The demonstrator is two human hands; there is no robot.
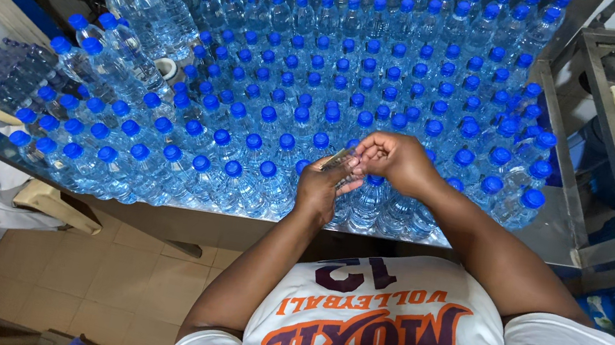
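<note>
Fingers (360, 155) of both hands pinch a small clear plastic strip (339, 159) together, over the near edge of the steel surface (556, 231). Left hand (326, 188) palm-up below, right hand (397, 161) curled above. Bottles (340, 78): well over a hundred, clear, blue-capped, upright, packed tight; a few lie stacked far left.

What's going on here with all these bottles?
A person stands at a metal table packed with clear plastic bottles that have blue caps. Both hands meet over the near row: the left hand and right hand pinch a small clear piece between them, too small to identify. A few bottles at the far left lie tipped over.
</note>
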